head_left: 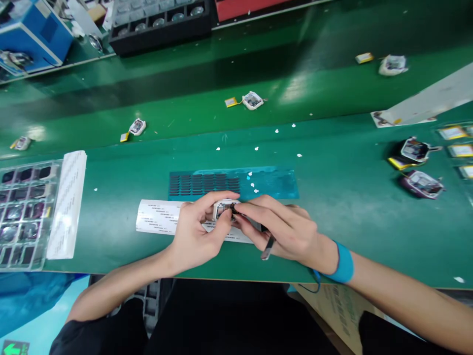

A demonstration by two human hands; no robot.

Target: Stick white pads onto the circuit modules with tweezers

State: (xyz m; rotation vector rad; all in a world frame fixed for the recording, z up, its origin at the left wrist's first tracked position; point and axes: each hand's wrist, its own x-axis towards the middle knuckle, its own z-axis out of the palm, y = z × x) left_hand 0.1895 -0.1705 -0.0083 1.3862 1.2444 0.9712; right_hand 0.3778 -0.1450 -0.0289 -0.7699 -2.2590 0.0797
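My left hand [199,231] grips a small white electronic module [224,207] just above the green table, fingers wrapped around its left side. My right hand [284,227] holds metal tweezers [268,248] and its fingertips press on the module's right edge. A blue strap [343,263] circles my right wrist. Under my hands lies a white label strip [157,217]. Just beyond it is a blue sheet [266,183] carrying rows of small black pads [197,183].
A clear tray of parts [22,212] with a white strip [68,202] sits at the left. Similar modules [421,182] lie at the right, and others [252,100] on the far belt. Black trays [158,24] and a blue machine [35,32] stand at the back.
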